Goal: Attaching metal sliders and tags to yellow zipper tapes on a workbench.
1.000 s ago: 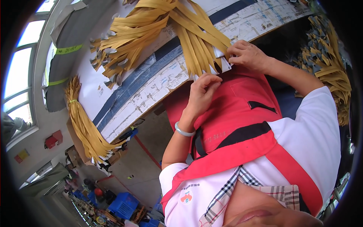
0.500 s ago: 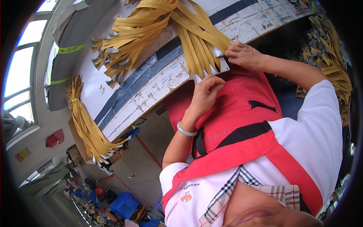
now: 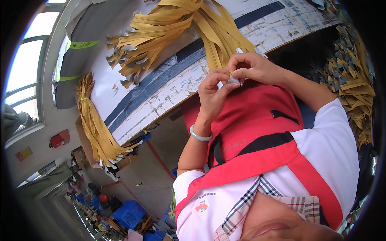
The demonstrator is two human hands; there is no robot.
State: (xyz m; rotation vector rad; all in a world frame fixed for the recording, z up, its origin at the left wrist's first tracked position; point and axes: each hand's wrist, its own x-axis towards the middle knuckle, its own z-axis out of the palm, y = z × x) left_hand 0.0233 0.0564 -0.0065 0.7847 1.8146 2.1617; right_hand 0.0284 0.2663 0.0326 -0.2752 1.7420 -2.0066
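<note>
My left hand (image 3: 212, 91) and my right hand (image 3: 254, 69) meet at the table's front edge, fingers closed in a pinch. Between their fingertips is the pale grey end tab (image 3: 234, 81) of a yellow zipper strip. Part of that strip is hidden behind the fingers. More yellow zipper strips (image 3: 217, 40) hang toward me over the table, with white tabs at their ends. A larger heap of zipper strips (image 3: 161, 28) lies farther left, its grey tabs fanned out.
The worn white table (image 3: 161, 98) carries dark blue bands along its top. A tied bundle of yellow strips (image 3: 94, 124) hangs over its left end. Another bundle with grey tabs (image 3: 350, 80) hangs at the right. Blue crates (image 3: 129, 213) stand on the floor behind.
My right hand has moved down and left to meet my left hand. The fingertips of both now pinch one tab, and the view has shifted slightly.
</note>
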